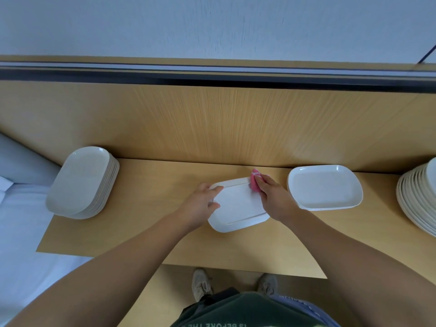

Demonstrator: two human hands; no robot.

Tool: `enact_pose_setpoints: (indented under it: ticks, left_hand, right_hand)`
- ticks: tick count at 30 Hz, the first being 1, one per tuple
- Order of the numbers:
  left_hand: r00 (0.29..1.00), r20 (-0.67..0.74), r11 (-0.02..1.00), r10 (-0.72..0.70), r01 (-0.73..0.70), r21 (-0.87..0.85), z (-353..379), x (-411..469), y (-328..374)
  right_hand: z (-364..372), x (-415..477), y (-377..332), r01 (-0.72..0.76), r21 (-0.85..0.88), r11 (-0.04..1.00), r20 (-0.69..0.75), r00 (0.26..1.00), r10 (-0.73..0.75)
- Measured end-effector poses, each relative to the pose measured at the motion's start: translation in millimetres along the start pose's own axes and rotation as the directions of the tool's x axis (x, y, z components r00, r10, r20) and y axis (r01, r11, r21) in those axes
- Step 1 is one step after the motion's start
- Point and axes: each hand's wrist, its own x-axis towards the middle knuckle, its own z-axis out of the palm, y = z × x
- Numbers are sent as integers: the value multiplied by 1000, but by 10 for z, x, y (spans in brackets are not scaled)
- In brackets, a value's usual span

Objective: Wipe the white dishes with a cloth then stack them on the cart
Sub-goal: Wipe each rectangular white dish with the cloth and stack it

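Observation:
A white rectangular dish (238, 206) lies flat on the wooden tabletop (146, 223) in front of me. My left hand (201, 204) grips its left rim, thumb on top. My right hand (273, 197) presses a pink cloth (254, 182) onto the dish's far right corner. A short stack of the same white dishes (325, 188) sits just to the right. A taller stack of white dishes (82, 182) stands at the left end of the table.
Another tall pile of white plates (417, 199) is cut off by the right edge. A wooden panel (212, 123) rises behind the table. White bedding (21, 227) lies to the left. My shoes (200, 283) show below the table's front edge.

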Motion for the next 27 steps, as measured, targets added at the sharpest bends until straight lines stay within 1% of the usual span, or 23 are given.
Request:
enact_pose_setpoints:
  ticks: [3,5,12,13,15,17,18,22,27]
  left_hand:
    - [994,101,999,29,-26,-34,-40,-8,-5]
    - [991,130,998,42,-36,-44,-46,-11,1]
    - [999,30,1000,19,-18,-18,23,0,-29]
    - [999,26,1000,19,-19,-10,32,-6,-25]
    - [1000,19,1000,14,-14,-11,53,-13,-38]
    - [1000,0,1000,2,-2,-20,70,-15,-70]
    - [1000,-17,1000,-5,5,-24,76,-13,-92]
    - [999,-48,997,-23,19,-79,102,-29,-133]
    - [1000,9,979,7,-5,-204,150,-132,-145]
  right_hand:
    - [-11,47,33,-12,44,999,76,997,8]
    - [7,74,55,-20,57,998,100,995,14]
    - [61,120,35,-49,87,995,118,992,39]
    - [78,88,31,-74,108,991,105,992,63]
    - [111,-27,34,-168,139,976,83,984,157]
    - [153,-184,58,-261,145,954,83,964,252]
    - [183,-265,70,-285,145,948,92,957,274]
    - [237,-407,102,-271,159,949,105,961,256]
    - [139,-266,81,-255,153,955,84,966,244]
